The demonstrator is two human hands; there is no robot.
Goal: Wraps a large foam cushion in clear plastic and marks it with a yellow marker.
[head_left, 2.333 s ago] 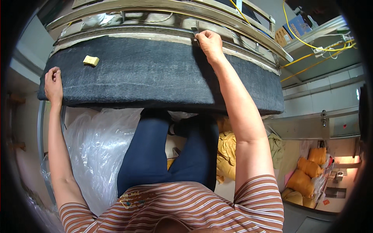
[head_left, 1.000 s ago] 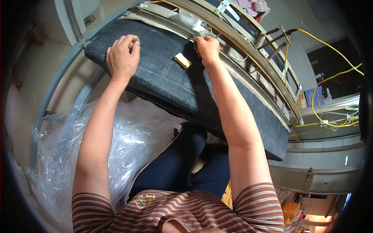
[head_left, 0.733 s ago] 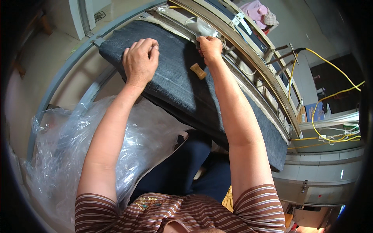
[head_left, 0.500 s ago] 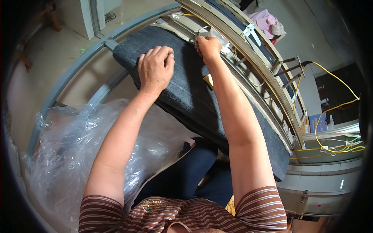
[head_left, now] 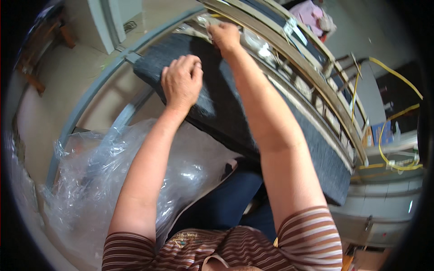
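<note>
A long padded piece covered in dark grey fabric (head_left: 217, 104) lies slantwise across a frame in front of me. My left hand (head_left: 182, 83) rests on its upper left part, fingers curled and pressed down on the fabric. Farther off, at the pale far edge of that piece, my right hand (head_left: 224, 37) is closed, with its fingertips turned away. What they pinch is blurred and mostly hidden. Clear plastic and whitish scraps (head_left: 255, 43) lie in the gap just right of this hand.
A curved blue-grey metal frame (head_left: 86, 99) runs along the left. Crumpled clear plastic sheeting (head_left: 113, 176) spreads at the lower left. Beyond the padded piece stands a wooden-railed frame (head_left: 294, 52) with clamp-like rods. A yellow cable (head_left: 398, 74) hangs at right; pink cloth (head_left: 309, 18) lies beyond.
My right hand has moved left and farther away along the fabric's far edge; the grey metal item seen in it before is no longer clear. My left hand stays on the fabric.
</note>
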